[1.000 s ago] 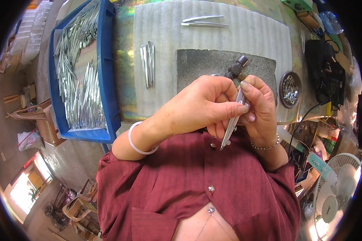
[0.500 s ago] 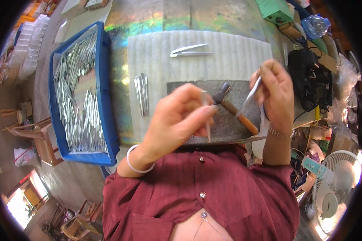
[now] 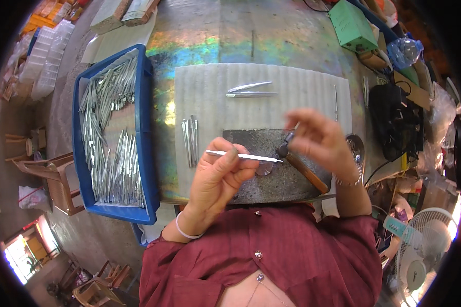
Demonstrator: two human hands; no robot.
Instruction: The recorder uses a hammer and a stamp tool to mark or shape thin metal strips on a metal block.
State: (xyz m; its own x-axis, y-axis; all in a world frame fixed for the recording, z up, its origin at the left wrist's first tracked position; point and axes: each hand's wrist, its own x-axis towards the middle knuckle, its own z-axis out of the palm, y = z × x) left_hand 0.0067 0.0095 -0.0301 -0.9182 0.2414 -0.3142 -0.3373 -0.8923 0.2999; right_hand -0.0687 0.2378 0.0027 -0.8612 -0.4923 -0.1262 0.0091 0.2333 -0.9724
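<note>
My left hand (image 3: 216, 176) is closed on a slim silver metal tool (image 3: 264, 157), its pointed tip facing right, above a dark flat slab (image 3: 246, 189). My right hand (image 3: 320, 143), blurred by motion, hovers over the slab's right side with thumb and fingers apart and nothing visible in them. Just below it a hammer (image 3: 310, 175) with a wooden handle lies slantwise on the slab. Two slim silver pieces (image 3: 248, 93) lie in a narrow V on the white foam sheet (image 3: 302, 97). Several more silver pieces (image 3: 190, 140) lie side by side at the sheet's left.
A blue tray (image 3: 149, 138) full of slim silver metal pieces (image 3: 123, 174) stands on the left. A thin rod (image 3: 336, 102) lies at the foam's right edge. Beyond are a black bag (image 3: 392, 115), a green metal box (image 3: 351, 25) and a clear bottle (image 3: 405, 51). A fan (image 3: 420, 250) stands lower right.
The silver piece has left my right hand, which has moved left toward the hammer. The left hand's tool has turned from near upright to lying level. The whole view has shifted slightly.
</note>
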